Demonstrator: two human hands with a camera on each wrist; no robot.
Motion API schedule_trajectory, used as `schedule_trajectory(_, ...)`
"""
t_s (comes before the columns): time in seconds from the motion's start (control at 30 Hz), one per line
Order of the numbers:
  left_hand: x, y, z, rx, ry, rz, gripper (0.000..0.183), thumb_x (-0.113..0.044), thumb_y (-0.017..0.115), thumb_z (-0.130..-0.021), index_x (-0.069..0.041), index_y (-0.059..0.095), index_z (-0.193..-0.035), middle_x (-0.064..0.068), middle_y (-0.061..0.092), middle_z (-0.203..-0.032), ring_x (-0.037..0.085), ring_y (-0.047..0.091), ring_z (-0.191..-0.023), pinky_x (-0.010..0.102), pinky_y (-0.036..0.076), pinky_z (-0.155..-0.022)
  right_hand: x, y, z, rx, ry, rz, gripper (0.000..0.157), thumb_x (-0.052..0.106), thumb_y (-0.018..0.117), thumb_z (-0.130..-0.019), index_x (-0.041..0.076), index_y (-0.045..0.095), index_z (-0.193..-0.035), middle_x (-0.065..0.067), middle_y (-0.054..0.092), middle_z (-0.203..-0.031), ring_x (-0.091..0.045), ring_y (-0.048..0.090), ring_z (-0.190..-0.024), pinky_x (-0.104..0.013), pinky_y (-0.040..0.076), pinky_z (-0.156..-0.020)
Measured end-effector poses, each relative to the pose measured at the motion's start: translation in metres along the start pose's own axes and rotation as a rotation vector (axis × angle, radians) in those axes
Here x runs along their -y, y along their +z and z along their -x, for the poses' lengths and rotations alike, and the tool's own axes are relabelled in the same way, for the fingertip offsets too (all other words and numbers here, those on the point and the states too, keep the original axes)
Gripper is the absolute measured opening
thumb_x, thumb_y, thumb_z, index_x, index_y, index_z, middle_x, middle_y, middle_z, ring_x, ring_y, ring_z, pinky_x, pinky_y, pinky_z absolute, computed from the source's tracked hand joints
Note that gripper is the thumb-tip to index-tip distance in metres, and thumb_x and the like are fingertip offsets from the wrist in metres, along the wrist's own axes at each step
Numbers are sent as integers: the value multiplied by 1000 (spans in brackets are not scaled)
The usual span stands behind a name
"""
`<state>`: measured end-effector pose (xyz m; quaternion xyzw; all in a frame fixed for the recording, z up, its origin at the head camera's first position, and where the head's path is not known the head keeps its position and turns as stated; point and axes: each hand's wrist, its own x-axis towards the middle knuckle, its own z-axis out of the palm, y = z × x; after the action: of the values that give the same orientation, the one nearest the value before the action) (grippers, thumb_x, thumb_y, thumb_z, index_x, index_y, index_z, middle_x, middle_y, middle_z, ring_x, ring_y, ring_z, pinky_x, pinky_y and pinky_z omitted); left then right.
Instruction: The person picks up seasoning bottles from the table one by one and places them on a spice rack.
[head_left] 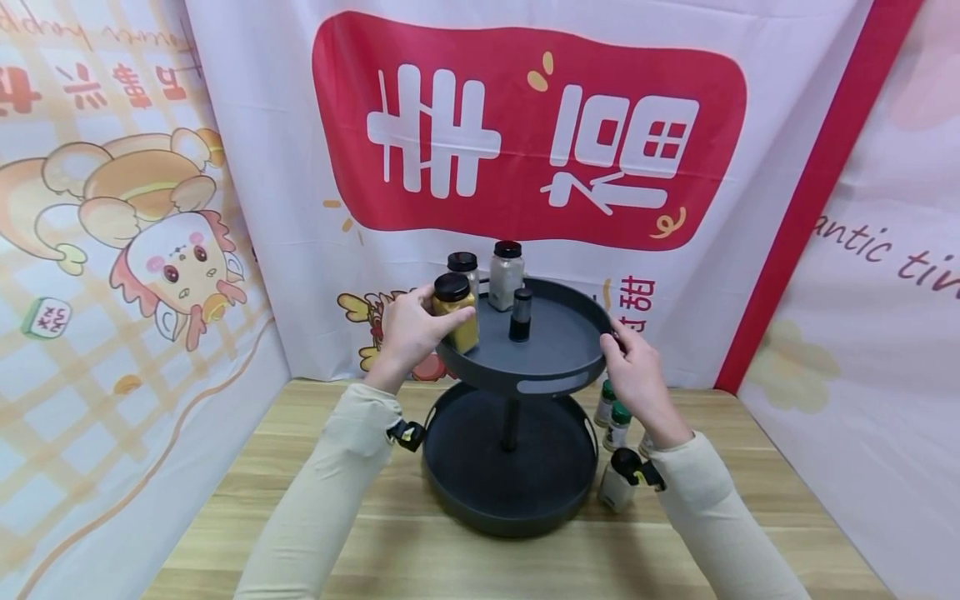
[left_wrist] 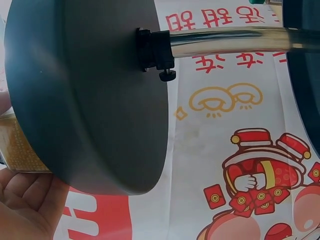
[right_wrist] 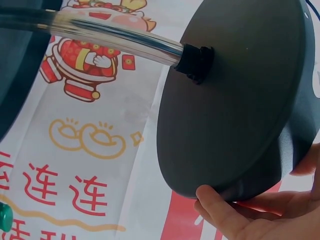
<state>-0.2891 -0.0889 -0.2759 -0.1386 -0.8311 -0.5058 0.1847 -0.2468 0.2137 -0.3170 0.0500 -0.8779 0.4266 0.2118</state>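
Note:
A dark grey two-tier round stand shows its upper tray [head_left: 555, 333] and lower tray [head_left: 510, 492] in the head view, joined by a post [head_left: 510, 425]. My left hand [head_left: 411, 333] grips a jar of yellow spice [head_left: 467, 329] with a black lid, over the upper tray's left edge. My right hand [head_left: 637, 375] holds that tray's right rim, fingers at its handle cutout. From below, the right wrist view shows the fingers [right_wrist: 220, 210] against the tray wall. On the upper tray stand two black-lidded jars, one pale [head_left: 507, 279] and one behind [head_left: 465, 265], plus a small black-capped bottle [head_left: 521, 317].
Right of the lower tray, green-capped bottles [head_left: 618, 425] stand on the wooden table [head_left: 337, 500]. A black-lidded jar [head_left: 617, 487] is beside them, partly behind the right wrist's strap. Printed cloth [head_left: 270, 208] hangs behind and at both sides.

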Motion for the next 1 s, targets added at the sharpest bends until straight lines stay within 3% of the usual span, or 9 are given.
schedule_trajectory(0.37,3,0,0,11,51,-37,51,-47,76,-75,-10,66,-109,5,68,-97,19,63,-84,34,55,-70,0,1,1,6,2,-3,51,31,38,-101,7,35,-146,-20,39,-144,-35,35,-131,-52,31,-105)
schedule_trajectory(1.0,-1,-1,-4,110,-29,-86,60,-55,70,-78,-13,58,-118,5,63,-107,20,60,-93,38,54,-78,3,0,2,-3,6,14,52,32,40,-101,6,36,-145,-20,40,-143,-34,37,-130,-51,32,-105)
